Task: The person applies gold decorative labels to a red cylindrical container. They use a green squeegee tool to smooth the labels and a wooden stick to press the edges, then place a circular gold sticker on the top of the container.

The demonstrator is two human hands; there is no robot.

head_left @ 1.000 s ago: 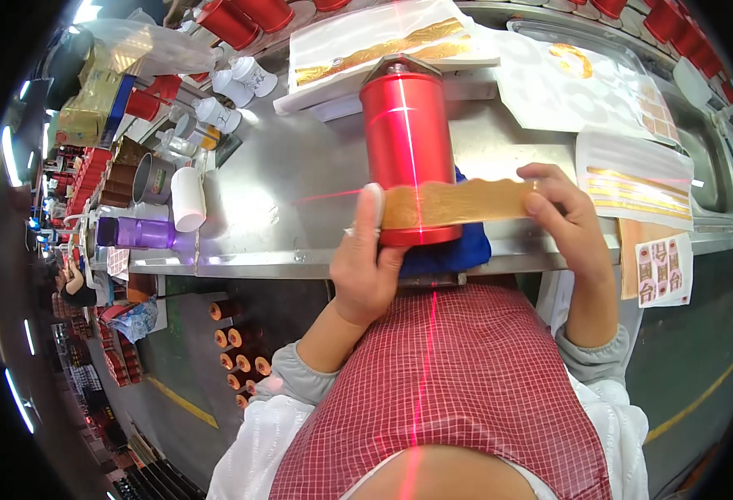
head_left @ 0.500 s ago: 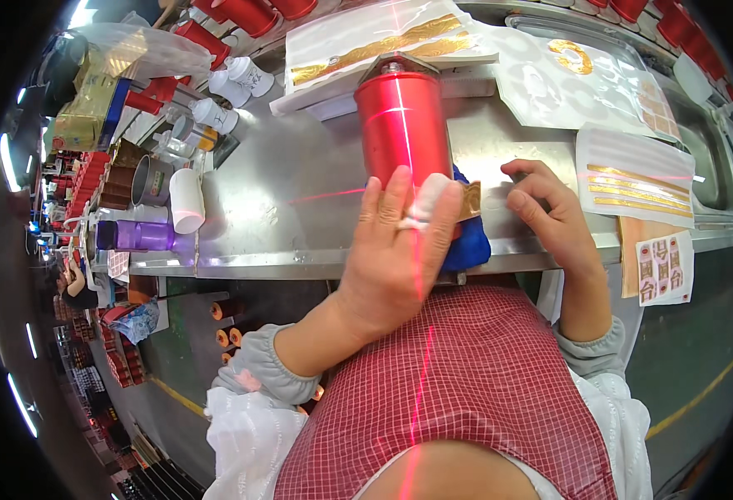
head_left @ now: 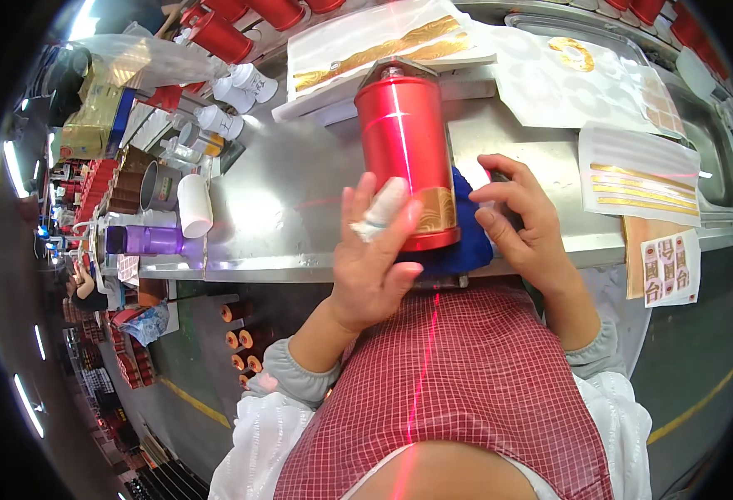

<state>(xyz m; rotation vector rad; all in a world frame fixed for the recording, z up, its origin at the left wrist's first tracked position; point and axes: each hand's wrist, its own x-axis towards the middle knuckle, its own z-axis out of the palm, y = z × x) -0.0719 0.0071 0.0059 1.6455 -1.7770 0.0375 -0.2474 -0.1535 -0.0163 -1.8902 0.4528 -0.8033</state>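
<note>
A shiny red cylinder [head_left: 400, 137] lies with its near end toward me, over a blue cloth [head_left: 471, 242], its far end against a metal fixture [head_left: 395, 70]. A patterned gold band [head_left: 438, 210] lies on the cylinder near its near rim. My left hand [head_left: 370, 267] is open at the lower left of the cylinder, fingers stretched and one wrapped in white; whether it touches the surface I cannot tell. Right of the cylinder, my right hand [head_left: 526, 223] hovers above the cloth's edge with its fingers bent but apart, and nothing visible in them.
Sheets with gold strips [head_left: 641, 179] and a sheet of printed labels [head_left: 670, 267] lie at the right. Behind the cylinder are more backing sheets [head_left: 366, 50]. At the left stand a purple bottle [head_left: 154, 240], a white roll [head_left: 194, 206] and a grey cup [head_left: 159, 185].
My left hand has moved left and down off the cylinder's front, uncovering the gold band. The band's end, which stuck out at the right, now lies against the cylinder. My right hand has come closer.
</note>
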